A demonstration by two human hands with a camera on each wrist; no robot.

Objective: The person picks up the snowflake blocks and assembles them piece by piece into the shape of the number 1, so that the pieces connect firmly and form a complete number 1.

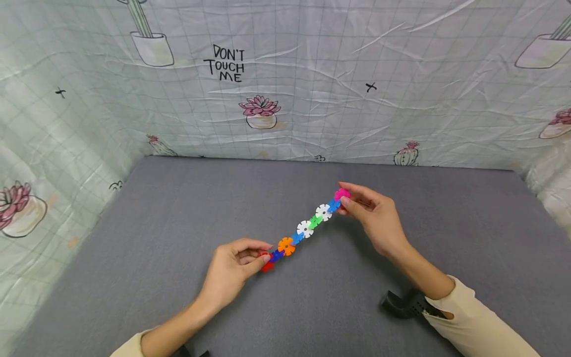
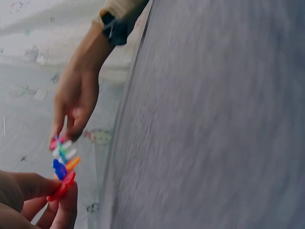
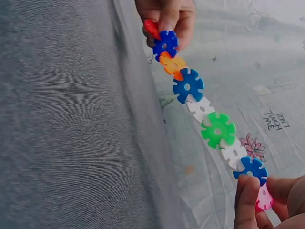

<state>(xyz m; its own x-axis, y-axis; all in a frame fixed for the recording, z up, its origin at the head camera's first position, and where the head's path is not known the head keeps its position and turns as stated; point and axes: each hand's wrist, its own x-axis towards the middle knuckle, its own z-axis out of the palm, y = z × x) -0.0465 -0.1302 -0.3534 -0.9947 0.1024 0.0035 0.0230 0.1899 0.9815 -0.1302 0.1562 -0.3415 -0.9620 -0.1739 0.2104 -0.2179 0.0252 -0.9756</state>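
Note:
A chain of notched plastic discs (image 1: 315, 221) stretches diagonally between the two hands, held up over the grey table. My left hand (image 1: 229, 270) pinches the red disc (image 1: 267, 267) at the lower end between thumb and fingers. At the upper end, my right hand (image 1: 381, 218) pinches the pink disc (image 1: 341, 194). Between them run blue, orange, white and green discs, slotted edge to edge and alternately turned. The right wrist view shows the green disc (image 3: 218, 138) face-on near the middle. In the left wrist view the chain is seen nearly end-on, the red disc (image 2: 62, 187) closest.
The grey table (image 1: 178, 208) spreads under both hands. Behind it hangs a wrinkled cloth (image 1: 312, 59) printed with cacti and lettering, continuing along the left and right sides. A black wrist device (image 1: 406, 303) sits under the right sleeve, close over the table.

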